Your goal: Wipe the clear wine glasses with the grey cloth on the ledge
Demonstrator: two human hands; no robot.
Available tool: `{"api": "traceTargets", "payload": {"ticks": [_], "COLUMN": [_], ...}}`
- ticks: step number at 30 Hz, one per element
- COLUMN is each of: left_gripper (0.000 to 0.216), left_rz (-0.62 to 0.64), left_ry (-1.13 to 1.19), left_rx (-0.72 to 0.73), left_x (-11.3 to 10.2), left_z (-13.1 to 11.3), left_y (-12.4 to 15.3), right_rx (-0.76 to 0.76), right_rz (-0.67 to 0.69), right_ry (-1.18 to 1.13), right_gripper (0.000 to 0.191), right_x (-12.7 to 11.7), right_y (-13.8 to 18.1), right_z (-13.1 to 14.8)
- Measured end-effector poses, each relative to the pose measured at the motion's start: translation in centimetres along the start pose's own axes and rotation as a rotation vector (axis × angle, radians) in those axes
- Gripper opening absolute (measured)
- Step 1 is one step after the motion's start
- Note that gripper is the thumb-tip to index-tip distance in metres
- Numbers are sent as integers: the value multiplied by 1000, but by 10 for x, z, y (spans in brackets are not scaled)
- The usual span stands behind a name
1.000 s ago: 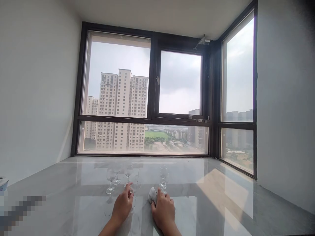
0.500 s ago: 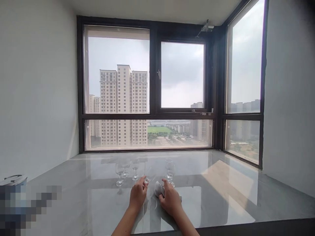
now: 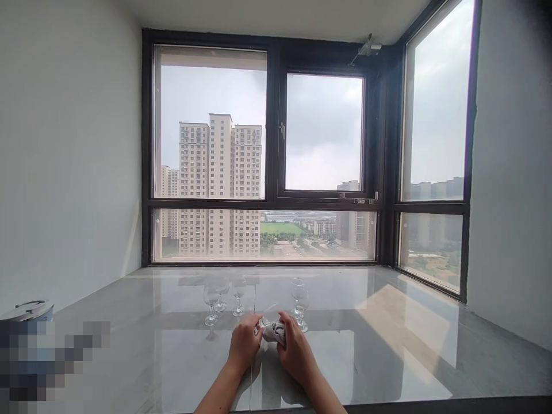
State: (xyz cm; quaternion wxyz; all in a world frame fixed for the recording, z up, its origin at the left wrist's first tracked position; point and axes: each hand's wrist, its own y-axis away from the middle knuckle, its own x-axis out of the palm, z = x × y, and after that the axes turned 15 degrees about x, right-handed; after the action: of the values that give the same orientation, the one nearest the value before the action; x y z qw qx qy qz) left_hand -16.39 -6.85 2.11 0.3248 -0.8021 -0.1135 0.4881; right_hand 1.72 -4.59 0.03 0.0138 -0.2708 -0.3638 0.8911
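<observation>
My left hand is closed round a clear stemmed wine glass lying tilted between my hands. My right hand grips a grey cloth pressed against that glass. Both hands hover just above the glossy grey marble counter. Behind my left hand stand three upright wine glasses, and two more wine glasses stand behind my right hand.
Large dark-framed windows fill the far wall and the right corner, with tower blocks outside. White walls close in on both sides. A round lidded container sits at the counter's left edge above a blurred patch.
My right hand lifted the cloth off the counter and brought it onto the glass held in my left hand. The camera view shifted slightly back and left.
</observation>
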Motion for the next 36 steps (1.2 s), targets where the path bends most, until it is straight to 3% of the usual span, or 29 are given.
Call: {"api": "traceTargets", "payload": {"ticks": [8,12,15,19,29,36], "left_gripper": [33,21,25,30,13,29], "left_rz": [153,201,206,179,-17,-137], "left_ry": [-96,-133,-107,-51,10,10], "left_rx": [173,190,190,174,61,69], "left_x": [-1,-5,-6,-5,-3,-4], "left_z": [-12,-20,-21,-17,-7,-5], "left_y": [-1,0,1,2,3,3], "right_rx": [-102,-73,-40,16,149,173], "right_rz": [-191,-253,-281,-334,-432,-358], "right_ry": [78,78,72,53,13,33], "right_gripper": [76,69,62,51,37,39], "right_x": [-3,-3,-2,-4,-10,-8], "right_y": [-2,-4,-6,-7,-10,-8], "right_z": [-3,-8,-14,-20,-17,-17]}}
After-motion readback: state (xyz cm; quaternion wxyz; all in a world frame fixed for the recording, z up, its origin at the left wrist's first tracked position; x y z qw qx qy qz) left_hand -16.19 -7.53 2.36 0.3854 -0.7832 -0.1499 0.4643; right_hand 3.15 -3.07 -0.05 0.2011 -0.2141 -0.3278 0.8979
